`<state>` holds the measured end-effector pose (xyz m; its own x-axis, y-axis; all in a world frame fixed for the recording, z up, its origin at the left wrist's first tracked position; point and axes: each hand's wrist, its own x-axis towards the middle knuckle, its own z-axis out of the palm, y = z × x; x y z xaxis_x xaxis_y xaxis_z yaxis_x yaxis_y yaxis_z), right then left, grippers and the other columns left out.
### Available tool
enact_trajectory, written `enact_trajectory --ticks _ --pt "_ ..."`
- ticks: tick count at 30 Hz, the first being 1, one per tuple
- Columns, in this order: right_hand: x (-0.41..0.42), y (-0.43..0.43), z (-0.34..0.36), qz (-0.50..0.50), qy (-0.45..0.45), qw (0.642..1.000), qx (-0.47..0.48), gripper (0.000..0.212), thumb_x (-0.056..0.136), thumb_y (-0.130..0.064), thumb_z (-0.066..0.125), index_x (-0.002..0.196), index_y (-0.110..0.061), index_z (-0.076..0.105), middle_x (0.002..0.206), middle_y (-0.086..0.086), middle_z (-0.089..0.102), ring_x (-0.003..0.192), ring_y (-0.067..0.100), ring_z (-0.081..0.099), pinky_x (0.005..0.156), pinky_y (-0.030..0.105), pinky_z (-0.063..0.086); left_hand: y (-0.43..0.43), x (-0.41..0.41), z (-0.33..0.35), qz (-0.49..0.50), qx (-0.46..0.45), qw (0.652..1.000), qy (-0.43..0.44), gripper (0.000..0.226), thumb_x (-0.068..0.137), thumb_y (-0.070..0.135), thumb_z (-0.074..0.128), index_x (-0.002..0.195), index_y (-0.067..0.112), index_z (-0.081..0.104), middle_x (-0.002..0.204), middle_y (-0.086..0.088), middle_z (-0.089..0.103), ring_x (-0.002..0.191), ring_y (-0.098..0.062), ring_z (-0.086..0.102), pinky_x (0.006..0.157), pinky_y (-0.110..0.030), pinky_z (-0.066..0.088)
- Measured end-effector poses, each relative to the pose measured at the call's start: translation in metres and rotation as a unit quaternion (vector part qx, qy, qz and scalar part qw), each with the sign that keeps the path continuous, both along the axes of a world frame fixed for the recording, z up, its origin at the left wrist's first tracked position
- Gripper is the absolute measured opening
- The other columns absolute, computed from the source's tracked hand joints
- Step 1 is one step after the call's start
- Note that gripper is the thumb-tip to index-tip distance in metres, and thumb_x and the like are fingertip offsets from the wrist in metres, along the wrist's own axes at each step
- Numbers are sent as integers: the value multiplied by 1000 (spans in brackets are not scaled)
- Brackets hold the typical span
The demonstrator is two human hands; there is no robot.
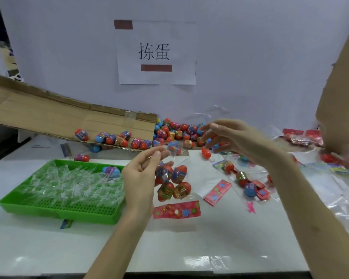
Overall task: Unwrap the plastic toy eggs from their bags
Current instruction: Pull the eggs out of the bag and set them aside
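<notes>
While the left hand [141, 174] pinches the top of a clear bag [172, 184] with four toy eggs inside, over the middle of the worktop [189, 238], the right hand [232, 137] hangs near the egg pile [175, 131] by the back edge, fingers spread, holding nothing. The bag looks unopened. Next, the right hand probably must come over and pull it open.

At 8 o'clock, green perforated plastic tray [48, 210]. Centre: clear plastic bag [172, 184] — red eggs inside w/ blue & orange labels. At 6, pink flower-print card strip [176, 210]. At 12, red-and-blue plastic toy eggs [175, 131]; at 10, brown cardboard flap [69, 117].
</notes>
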<state>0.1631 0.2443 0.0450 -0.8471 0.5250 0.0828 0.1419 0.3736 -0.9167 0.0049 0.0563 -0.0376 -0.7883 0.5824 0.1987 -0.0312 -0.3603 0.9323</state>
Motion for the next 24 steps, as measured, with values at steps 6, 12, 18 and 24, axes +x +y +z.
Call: enact_trajectory --ticks 6,12,18,24 --pt "-30 -54 -66 -71 83 991 -83 10 90 -30 72 91 -21 77 92 0 77 90 16 74 74 25 60 4 4 6 -22 16 999 -42 14 99 22 66 110 21 74 99 2 80 89 -16 78 57 -20 56" --pt "-30 -67 -79 -149 203 958 -140 9 95 -17 68 89 -16 74 88 4 74 86 18 73 69 26 58 3 0 7 -95 55 984 -142 30 88 29 71 115 16 72 105 -4 80 93 -19 77 63 -25 60" --pt "-29 -70 -81 -208 214 943 -146 8 98 -16 65 94 -14 72 84 -2 75 84 13 74 67 24 58 4 3 -4 -157 37 979 -127 24 82 25 73 106 24 79 108 -4 78 90 -13 75 67 -24 59" --pt "-30 -77 -85 -169 211 946 -178 12 95 -16 69 98 -24 76 98 -4 76 97 13 73 72 25 58 6 7 -10 -124 33 983 -130 17 87 18 70 85 31 80 103 -2 79 86 -14 74 65 -26 59"
